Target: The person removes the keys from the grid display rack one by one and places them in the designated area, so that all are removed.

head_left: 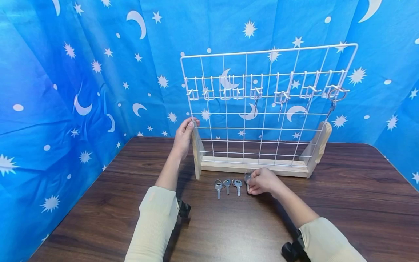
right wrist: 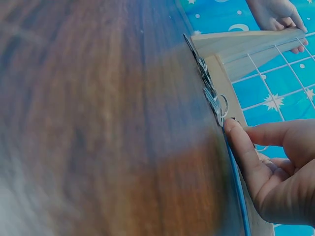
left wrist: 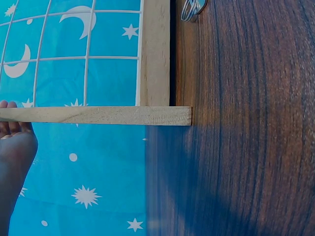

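My left hand (head_left: pixel 184 137) grips the upper end of the left wooden upright (head_left: pixel 196 156) of a white wire grid rack; in the left wrist view the fingers (left wrist: pixel 14 127) wrap its end. Before the rack's base, my right hand (head_left: pixel 264 181) pinches the rightmost key (head_left: pixel 247 177) between thumb and fingers at table level. Three more keys with rings lie left of it: one (head_left: pixel 218 186), a second (head_left: pixel 227 185) and a third (head_left: pixel 237 185). The right wrist view shows thumb and forefinger together (right wrist: pixel 241 129) beside the keys (right wrist: pixel 214 104); the pinched key is mostly hidden there.
White hooks (head_left: pixel 256 91) line the grid, and several on the right carry ringed keys, one (head_left: pixel 333 105) at the far right. The rack's wooden base (head_left: pixel 255 165) stands on the dark wood table (head_left: pixel 209 225). Blue patterned cloth (head_left: pixel 98 72) hangs behind.
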`<move>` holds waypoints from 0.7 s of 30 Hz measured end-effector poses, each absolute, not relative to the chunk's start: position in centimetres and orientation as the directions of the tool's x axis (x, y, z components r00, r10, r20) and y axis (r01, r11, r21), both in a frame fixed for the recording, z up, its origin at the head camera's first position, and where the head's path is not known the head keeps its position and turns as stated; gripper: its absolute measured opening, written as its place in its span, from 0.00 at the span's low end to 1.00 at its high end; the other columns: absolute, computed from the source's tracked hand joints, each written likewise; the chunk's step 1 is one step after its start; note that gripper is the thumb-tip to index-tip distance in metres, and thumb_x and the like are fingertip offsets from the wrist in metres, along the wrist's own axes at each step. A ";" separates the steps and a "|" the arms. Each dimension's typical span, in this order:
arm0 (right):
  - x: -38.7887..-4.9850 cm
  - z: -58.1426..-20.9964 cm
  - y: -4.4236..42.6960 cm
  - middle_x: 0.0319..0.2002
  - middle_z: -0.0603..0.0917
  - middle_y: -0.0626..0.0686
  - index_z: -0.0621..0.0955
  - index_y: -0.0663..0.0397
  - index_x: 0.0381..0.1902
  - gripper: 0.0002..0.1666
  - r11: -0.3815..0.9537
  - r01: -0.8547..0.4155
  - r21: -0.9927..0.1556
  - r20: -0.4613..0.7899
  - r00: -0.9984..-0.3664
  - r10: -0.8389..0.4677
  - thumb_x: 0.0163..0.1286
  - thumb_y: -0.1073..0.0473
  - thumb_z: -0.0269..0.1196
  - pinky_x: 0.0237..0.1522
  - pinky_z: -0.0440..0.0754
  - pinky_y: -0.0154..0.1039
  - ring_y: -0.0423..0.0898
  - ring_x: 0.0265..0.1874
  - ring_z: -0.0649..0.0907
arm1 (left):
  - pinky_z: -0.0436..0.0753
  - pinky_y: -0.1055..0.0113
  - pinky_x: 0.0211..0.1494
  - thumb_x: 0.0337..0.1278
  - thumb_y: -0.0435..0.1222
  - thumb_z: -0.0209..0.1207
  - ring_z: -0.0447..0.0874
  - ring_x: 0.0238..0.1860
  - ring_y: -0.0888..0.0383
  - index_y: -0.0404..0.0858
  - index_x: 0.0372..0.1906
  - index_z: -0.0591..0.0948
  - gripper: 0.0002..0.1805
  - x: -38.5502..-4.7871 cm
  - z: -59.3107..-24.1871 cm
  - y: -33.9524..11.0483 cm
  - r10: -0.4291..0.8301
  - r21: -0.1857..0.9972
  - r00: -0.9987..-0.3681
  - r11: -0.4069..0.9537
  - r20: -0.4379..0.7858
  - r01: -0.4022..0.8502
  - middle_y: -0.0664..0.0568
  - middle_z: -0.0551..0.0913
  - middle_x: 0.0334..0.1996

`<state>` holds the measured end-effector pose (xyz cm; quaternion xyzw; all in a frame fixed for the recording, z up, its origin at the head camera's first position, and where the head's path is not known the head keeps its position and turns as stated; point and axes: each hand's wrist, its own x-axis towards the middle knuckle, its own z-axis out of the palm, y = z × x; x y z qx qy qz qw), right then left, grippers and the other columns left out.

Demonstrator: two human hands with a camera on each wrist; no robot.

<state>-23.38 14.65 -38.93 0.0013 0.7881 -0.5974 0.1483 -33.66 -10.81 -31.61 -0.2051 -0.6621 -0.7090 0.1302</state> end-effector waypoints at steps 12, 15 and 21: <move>-23.0 -39.2 14.0 0.20 0.80 0.57 0.73 0.72 0.29 0.03 0.342 0.170 -0.924 -0.231 -0.962 -0.146 0.61 0.73 0.55 0.24 0.82 0.36 0.43 0.17 0.81 | 0.65 0.63 0.62 0.71 0.36 0.42 0.71 0.57 0.49 0.26 0.56 0.69 0.18 -33.7 -31.6 -10.9 0.098 0.887 -0.882 -0.082 0.461 0.454 0.34 0.74 0.52; -22.9 -39.1 13.9 0.21 0.80 0.58 0.74 0.73 0.29 0.03 0.360 0.180 -0.915 -0.240 -0.962 -0.128 0.61 0.73 0.55 0.23 0.82 0.35 0.43 0.17 0.81 | 0.65 0.63 0.63 0.71 0.36 0.42 0.70 0.57 0.48 0.26 0.56 0.69 0.18 -33.7 -31.7 -10.9 0.101 0.886 -0.881 -0.083 0.463 0.456 0.31 0.72 0.53; -22.9 -39.2 13.8 0.19 0.78 0.57 0.77 0.74 0.30 0.06 0.387 0.216 -0.897 -0.267 -0.960 -0.082 0.61 0.73 0.54 0.21 0.81 0.33 0.42 0.15 0.81 | 0.65 0.64 0.63 0.71 0.36 0.42 0.70 0.58 0.49 0.27 0.55 0.69 0.18 -33.7 -31.8 -11.0 0.096 0.886 -0.881 -0.073 0.463 0.457 0.32 0.73 0.53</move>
